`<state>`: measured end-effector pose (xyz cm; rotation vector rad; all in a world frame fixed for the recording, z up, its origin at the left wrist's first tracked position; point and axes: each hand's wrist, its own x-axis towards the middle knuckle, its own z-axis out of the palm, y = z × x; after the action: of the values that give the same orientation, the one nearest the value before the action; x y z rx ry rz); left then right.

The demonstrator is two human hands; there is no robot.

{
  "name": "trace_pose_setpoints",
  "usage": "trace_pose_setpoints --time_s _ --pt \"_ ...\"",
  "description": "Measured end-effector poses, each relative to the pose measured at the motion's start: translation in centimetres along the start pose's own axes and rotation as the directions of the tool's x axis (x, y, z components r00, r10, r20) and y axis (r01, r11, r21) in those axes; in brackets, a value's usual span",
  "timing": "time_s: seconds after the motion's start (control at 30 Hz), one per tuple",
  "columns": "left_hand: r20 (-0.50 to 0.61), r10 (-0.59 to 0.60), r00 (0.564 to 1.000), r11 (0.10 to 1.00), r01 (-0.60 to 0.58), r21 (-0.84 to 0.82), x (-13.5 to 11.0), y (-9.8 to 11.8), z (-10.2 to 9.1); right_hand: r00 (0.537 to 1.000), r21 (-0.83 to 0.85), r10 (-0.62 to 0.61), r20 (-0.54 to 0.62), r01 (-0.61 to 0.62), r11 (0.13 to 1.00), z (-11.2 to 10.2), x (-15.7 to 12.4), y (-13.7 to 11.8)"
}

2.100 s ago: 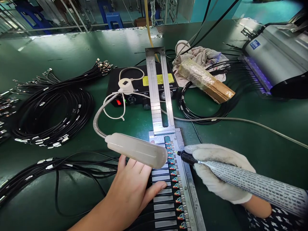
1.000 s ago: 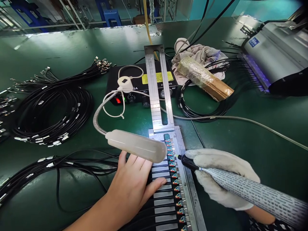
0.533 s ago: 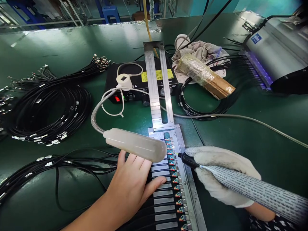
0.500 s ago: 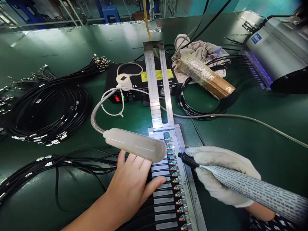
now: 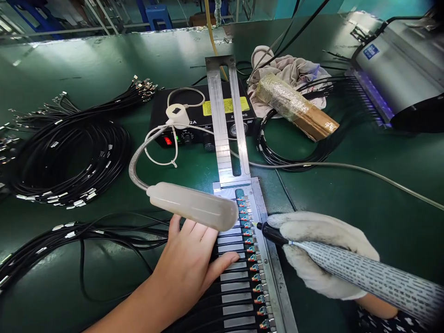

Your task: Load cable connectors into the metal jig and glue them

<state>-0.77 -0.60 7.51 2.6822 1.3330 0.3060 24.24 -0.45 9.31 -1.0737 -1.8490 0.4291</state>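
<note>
A long row of black cables with small metal connectors and exposed coloured wires (image 5: 255, 267) lies side by side in a metal fixture (image 5: 262, 245). My bare left hand (image 5: 189, 259) rests over the cables at the fixture's left side, fingers stretched and thumb apart. Its fingertips are partly hidden under a white gooseneck lamp head (image 5: 194, 206). In a white glove, my right hand (image 5: 319, 254) is closed round a glue-dispenser syringe (image 5: 360, 273) wrapped in printed paper. The syringe's thin tip points left at one connector in the upper part of the row; exact contact cannot be made out.
Behind the fixture stands a black control box (image 5: 197, 134) with a lit red switch. Black cable coils (image 5: 69, 162) lie left. A taped cardboard piece (image 5: 298, 108), a rag (image 5: 287, 64) and a silver machine with violet light (image 5: 398, 69) are at the right.
The syringe tip has shifted slightly toward me along the connector row, held in my right hand. My left hand stays nearly in place. The whole view has moved a little.
</note>
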Motion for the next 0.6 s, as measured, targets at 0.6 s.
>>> trace_pose_setpoints --time_s 0.6 --pt "-0.004 -0.002 1.000 1.000 0.002 -0.013 0.06 -0.10 -0.03 0.999 0.018 0.031 -0.031 -0.031 0.999 0.16 0.75 0.03"
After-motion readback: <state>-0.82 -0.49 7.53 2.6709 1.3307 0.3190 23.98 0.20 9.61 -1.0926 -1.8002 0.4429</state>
